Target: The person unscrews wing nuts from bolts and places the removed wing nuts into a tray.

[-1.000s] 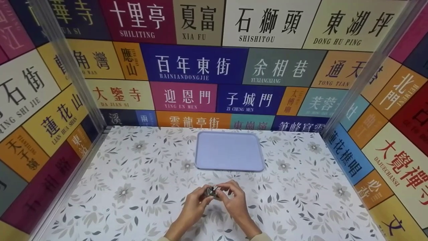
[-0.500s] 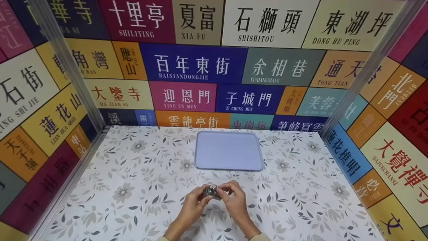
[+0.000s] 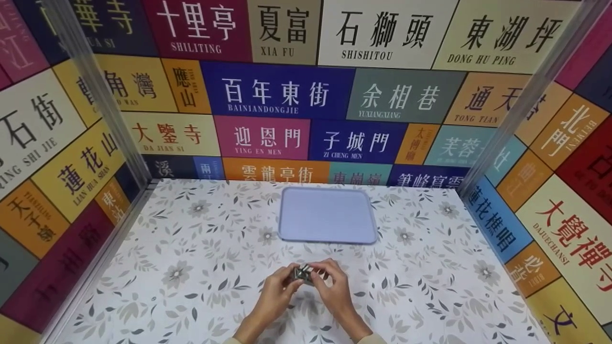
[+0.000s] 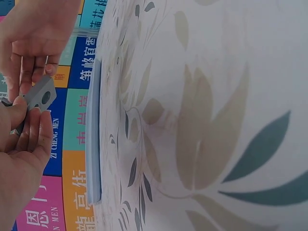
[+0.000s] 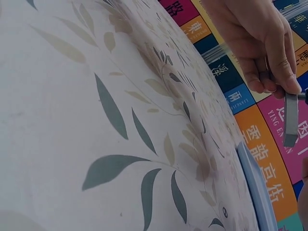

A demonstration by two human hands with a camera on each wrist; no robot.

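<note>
A small grey metal block with round holes is held up between both hands, just in front of the tray in the head view. My left hand grips its left side between thumb and fingers. On the right side, the thumb and index finger of my right hand pinch at it. In the left wrist view the flat holed face of the block shows beside the left fingertips. From the right wrist, the block appears edge-on under the left thumb, with a dark stub on it.
A pale lilac tray with a raised rim lies on the table toward the back. White cloth with a grey leaf pattern covers the table. Colourful panels with lettering enclose the back and sides, with clear upright strips at the corners.
The right thumb and index finger have shifted slightly at the block, and more of its top shows now. The left hand keeps its grip, nearly still. The tray has not moved.
</note>
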